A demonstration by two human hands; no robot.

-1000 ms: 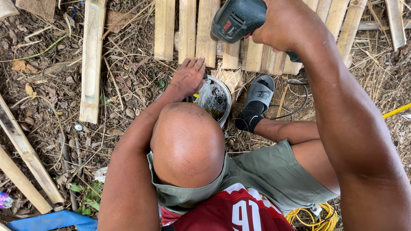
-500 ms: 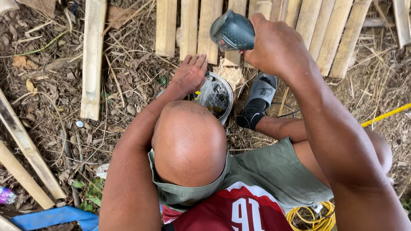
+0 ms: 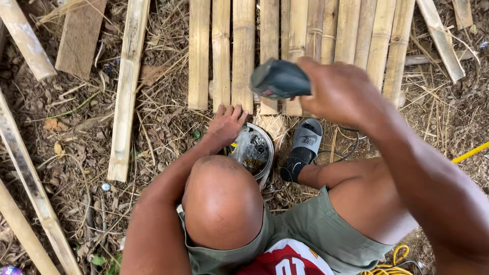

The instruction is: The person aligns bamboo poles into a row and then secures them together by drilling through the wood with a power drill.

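Note:
My right hand [image 3: 342, 92] grips a dark grey power drill [image 3: 277, 79] and holds it over the near ends of a row of bamboo slats [image 3: 243, 51] lying on the ground. My left hand [image 3: 226, 124] rests palm down with its fingers spread at the left rim of a round metal bowl [image 3: 266, 153]. A crumpled clear plastic bag with small dark pieces [image 3: 250, 150] sits in the bowl. My head and my bent knee fill the lower middle of the view. My foot in a grey sandal [image 3: 307, 139] is planted right of the bowl.
Loose bamboo poles and planks [image 3: 126, 97] lie to the left on dry grass and leaf litter. More strips [image 3: 440, 38] lie at the upper right. A dark cable [image 3: 351, 150] runs by the sandal, and yellow cord [image 3: 389, 265] is coiled near my hip.
The view has tilted forward, so more of the slats shows. My right hand has brought the drill lower and nearer the slat ends. My left hand has stayed by the bowl.

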